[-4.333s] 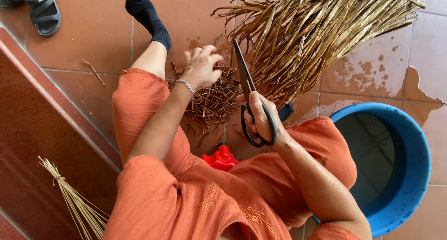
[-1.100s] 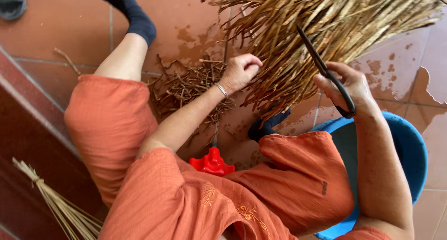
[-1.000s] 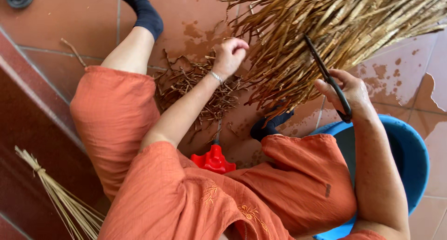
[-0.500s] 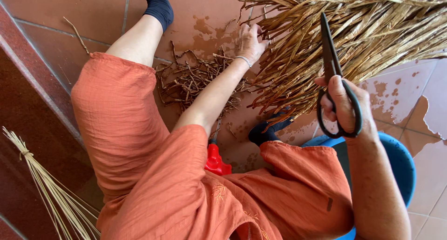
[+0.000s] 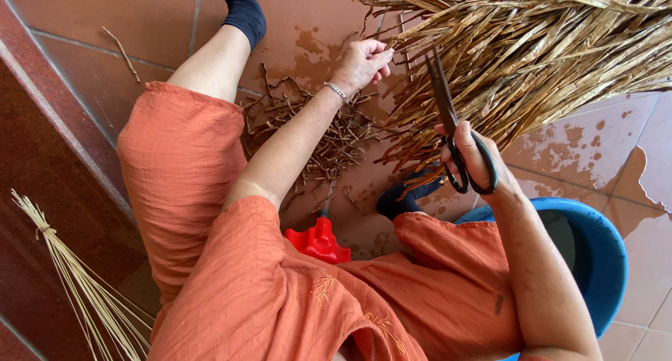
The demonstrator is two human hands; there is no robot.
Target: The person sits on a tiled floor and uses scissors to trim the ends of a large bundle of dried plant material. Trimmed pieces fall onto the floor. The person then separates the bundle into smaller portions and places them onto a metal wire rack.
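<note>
My right hand (image 5: 483, 158) holds black scissors (image 5: 451, 133) by the loops, blades closed and pointing up into a big bundle of dry palm leaves (image 5: 532, 53). My left hand (image 5: 360, 60) reaches to the near ends of those leaves, its fingers curled around a few strands. A bracelet sits on that wrist. I sit on the tiled floor in orange clothes with dark socks on both feet.
A pile of cut dry scraps (image 5: 308, 130) lies between my legs. A red plastic object (image 5: 318, 240) sits by my lap, a blue tub (image 5: 595, 256) at my right. A tied bunch of thin sticks (image 5: 77, 284) leans at lower left beside a red step (image 5: 49, 144).
My left hand has moved from the scrap pile up to the leaf ends. The right hand swung the scissors from slanted to nearly upright against the bundle.
</note>
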